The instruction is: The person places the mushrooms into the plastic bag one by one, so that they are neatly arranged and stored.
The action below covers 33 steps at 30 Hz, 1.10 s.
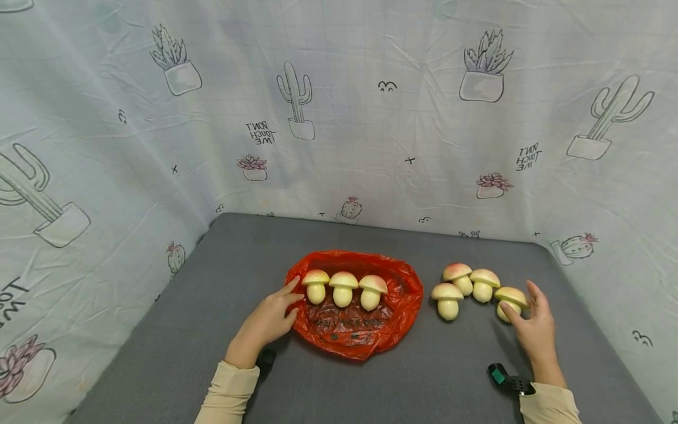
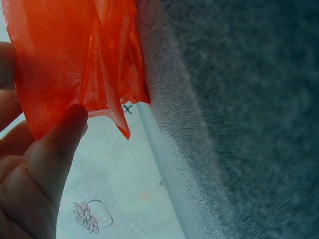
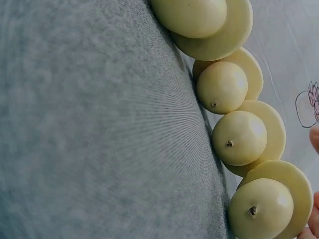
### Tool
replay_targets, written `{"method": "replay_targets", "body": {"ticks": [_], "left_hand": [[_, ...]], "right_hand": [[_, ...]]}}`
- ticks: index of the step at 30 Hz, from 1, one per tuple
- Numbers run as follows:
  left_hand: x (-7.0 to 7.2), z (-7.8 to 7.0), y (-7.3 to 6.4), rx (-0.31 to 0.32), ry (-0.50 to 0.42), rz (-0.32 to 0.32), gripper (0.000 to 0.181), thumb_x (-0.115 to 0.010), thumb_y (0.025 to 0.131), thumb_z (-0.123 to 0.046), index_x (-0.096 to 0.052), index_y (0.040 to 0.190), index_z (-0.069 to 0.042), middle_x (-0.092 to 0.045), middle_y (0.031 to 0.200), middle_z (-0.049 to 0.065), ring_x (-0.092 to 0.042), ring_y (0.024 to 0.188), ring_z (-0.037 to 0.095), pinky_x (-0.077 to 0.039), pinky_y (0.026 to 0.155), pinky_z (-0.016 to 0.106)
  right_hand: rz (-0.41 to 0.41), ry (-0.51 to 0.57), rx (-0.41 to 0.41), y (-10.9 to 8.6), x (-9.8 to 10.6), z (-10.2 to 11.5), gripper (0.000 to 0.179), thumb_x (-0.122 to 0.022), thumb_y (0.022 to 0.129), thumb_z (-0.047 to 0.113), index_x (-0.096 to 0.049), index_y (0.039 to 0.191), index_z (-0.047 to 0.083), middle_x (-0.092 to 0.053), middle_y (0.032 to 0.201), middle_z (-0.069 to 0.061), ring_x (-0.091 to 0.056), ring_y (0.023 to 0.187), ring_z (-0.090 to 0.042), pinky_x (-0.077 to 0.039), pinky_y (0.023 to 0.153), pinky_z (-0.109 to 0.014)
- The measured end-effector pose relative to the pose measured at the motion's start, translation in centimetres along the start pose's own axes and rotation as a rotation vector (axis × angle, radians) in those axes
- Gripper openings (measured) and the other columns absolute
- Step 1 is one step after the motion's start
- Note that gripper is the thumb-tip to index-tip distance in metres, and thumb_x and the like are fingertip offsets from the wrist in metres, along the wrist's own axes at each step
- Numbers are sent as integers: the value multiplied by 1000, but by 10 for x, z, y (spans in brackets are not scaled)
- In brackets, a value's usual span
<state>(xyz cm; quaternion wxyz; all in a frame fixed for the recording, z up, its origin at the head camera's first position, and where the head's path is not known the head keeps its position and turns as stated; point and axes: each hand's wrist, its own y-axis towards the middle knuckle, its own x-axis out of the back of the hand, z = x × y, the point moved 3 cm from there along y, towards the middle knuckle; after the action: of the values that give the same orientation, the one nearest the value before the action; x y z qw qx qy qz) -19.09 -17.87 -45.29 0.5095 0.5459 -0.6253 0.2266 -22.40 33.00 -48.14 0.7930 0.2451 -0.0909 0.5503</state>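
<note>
Red bag (image 1: 406,306) pinched by left fingers (image 2: 64,135); rightmost mushroom (image 1: 511,295) between parted, ungripping right fingers (image 1: 538,297).

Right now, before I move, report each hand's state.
Left hand: closed, pinching the red bag.
Right hand: open around the rightmost mushroom; contact cannot be told.

A pale, wrinkled sheet (image 1: 349,35) is hanging across the upper half of the frame and running down both sides, showing printed potted cacti (image 1: 292,88), succulents (image 1: 486,56) and mirrored lettering (image 1: 261,132). Below it, a grey, fabric-textured tabletop (image 1: 185,330) is filling the lower middle and widening toward the bottom edge, while soft light is falling over the sheet's creases.
</note>
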Motion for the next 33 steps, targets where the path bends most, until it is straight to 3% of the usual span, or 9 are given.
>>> {"method": "replay_targets", "body": {"ticks": [3,6,10,15,21,31,33], "left_hand": [[0,0,0,3,1,7,31,-66,84,-4,-68,115,2,-44,144,20,-56,69,15,-45,66,29],[0,0,0,7,6,16,31,-66,85,-4,-67,115,1,-44,144,19,-47,61,10,-43,65,27],[0,0,0,8,6,18,31,-66,85,-5,-67,115,2,-44,144,19,-48,61,10,-43,64,27],[0,0,0,11,-1,17,31,-66,85,-5,-68,115,2,-44,144,19,-57,70,14,-45,65,28],[0,0,0,9,0,16,31,-66,84,-4,-68,115,2,-44,144,19,-64,94,23,-49,71,33],[-1,0,1,18,5,20,32,-67,84,-5,-67,115,1,-44,144,18,-52,64,12,-42,62,25],[-1,1,1,15,5,13,32,-67,84,-5,-68,115,2,-44,144,19,-53,66,12,-43,63,25]], "right_hand": [[4,-25,-25,0,1,0,80,-65,88,7,-17,151,2,-18,155,-24,-17,143,-36,-14,110,-10],[19,-54,-53,1,2,0,80,-64,89,11,-15,152,1,-17,155,-24,-18,141,-41,-15,117,-35],[30,-117,-60,1,4,-2,81,-64,89,15,-15,151,-1,-17,154,-27,-20,137,-49,-18,109,-58],[32,-186,-74,3,5,-3,81,-64,89,14,-15,150,-3,-19,152,-30,-23,134,-51,-20,106,-61],[57,-215,-115,4,5,-7,82,-64,89,13,-12,150,-6,-19,150,-34,-24,133,-52,-19,107,-60],[72,-226,-175,3,7,-14,82,-63,89,18,-14,149,-6,-22,146,-37,-24,132,-53,-21,105,-61],[76,-228,-182,3,7,-15,82,-62,89,21,-13,150,-5,-21,147,-37,-24,132,-53,-21,105,-61]]}}
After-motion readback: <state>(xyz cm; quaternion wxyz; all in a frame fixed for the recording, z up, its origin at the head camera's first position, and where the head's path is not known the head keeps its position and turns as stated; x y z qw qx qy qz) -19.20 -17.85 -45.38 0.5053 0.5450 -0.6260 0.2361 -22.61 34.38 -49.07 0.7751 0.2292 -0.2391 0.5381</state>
